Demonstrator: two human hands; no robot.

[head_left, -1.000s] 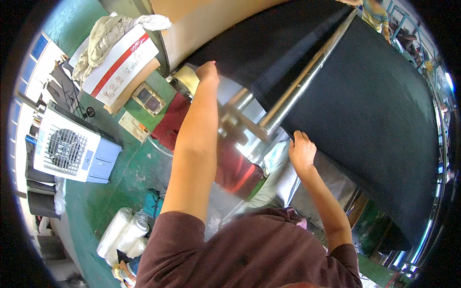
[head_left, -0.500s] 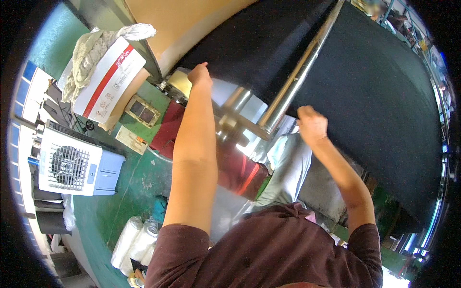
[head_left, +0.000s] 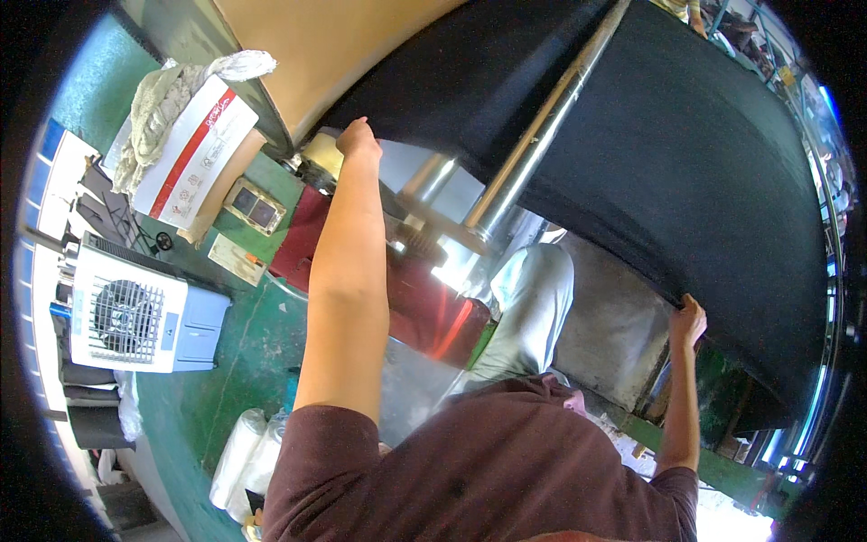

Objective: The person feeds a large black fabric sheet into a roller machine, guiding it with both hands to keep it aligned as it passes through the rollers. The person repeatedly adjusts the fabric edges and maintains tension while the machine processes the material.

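A wide sheet of black fabric (head_left: 686, 154) stretches across the upper right, running over a long shiny metal roller (head_left: 551, 113) and on to the upper left. At the left end of its near edge, my left hand (head_left: 359, 140) is closed on the border, arm stretched straight out. My right hand (head_left: 689, 322) pinches the same near edge much farther right, its fingers folded over the cloth. Between my arms lie the roller's end and its metal fittings (head_left: 424, 230), somewhat blurred. Part of what my left fingers hold is hidden behind the hand.
A dark red machine cover (head_left: 420, 312) is below the roller, close to my light-trousered leg (head_left: 533, 298). On the left stand a white box (head_left: 194, 149) draped with a rag (head_left: 158, 108), and an air cooler (head_left: 135, 312). White plastic-wrapped rolls (head_left: 237, 456) lie on the green floor.
My right hand has travelled right and toward me along the fabric edge, away from the roller, and now grips it there. My left hand stays at the left border, slightly shifted in view.
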